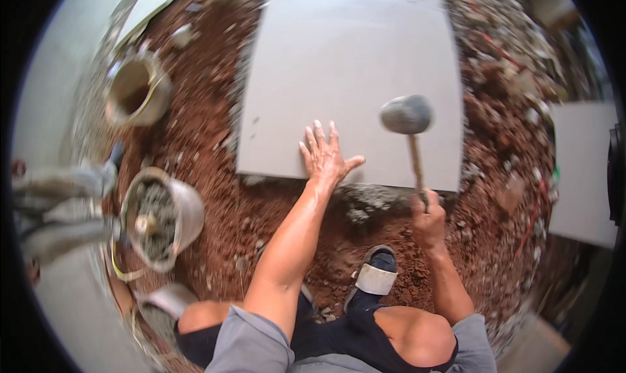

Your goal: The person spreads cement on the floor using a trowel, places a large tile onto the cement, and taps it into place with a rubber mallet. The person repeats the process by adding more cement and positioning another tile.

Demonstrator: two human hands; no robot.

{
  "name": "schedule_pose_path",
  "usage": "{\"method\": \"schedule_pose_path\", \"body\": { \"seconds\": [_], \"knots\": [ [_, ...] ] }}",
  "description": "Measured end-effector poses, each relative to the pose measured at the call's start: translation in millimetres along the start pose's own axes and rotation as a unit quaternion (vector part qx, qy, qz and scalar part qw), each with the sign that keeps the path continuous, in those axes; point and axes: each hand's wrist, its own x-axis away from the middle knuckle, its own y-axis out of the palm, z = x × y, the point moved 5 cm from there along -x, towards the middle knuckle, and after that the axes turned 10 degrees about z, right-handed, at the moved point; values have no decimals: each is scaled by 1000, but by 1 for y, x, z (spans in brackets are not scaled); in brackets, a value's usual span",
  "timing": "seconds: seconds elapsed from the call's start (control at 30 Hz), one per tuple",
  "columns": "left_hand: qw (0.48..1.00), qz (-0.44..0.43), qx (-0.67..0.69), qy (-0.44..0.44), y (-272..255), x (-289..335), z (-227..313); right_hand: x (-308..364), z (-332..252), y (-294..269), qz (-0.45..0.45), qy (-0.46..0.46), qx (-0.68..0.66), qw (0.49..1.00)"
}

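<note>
A large pale tile lies on grey mortar over reddish soil. My left hand rests flat near the tile's close edge, fingers spread and holding nothing. My right hand is wrapped round the wooden handle of a rubber mallet to the right of it. The mallet's dark grey head is over the right part of the tile, slightly blurred. Whether the head touches the tile I cannot tell.
At left stand a bucket of grey mortar and another bucket. A person's legs are at the far left. Rubble lies right of the tile, with another pale slab beyond. My sandalled foot is on the soil.
</note>
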Motion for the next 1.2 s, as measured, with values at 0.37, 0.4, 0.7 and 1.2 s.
{"method": "schedule_pose_path", "body": {
  "seconds": [0.37, 0.4, 0.7, 1.2],
  "knots": [
    [990, 24, -6, -139, -6, 14, -100, -33, -18, 52, -46, -104, 31, 993],
    [990, 12, -8, -141, -6, 13, -100, -36, -30, 54, -30, -166, -14, 986],
    [991, 15, 8, -136, -8, 12, -101, -42, -33, 84, -105, -131, 58, 984],
    [951, 229, 10, -207, 27, -33, -48, -112, -47, 85, -199, -134, -30, 970]
  ]
}}
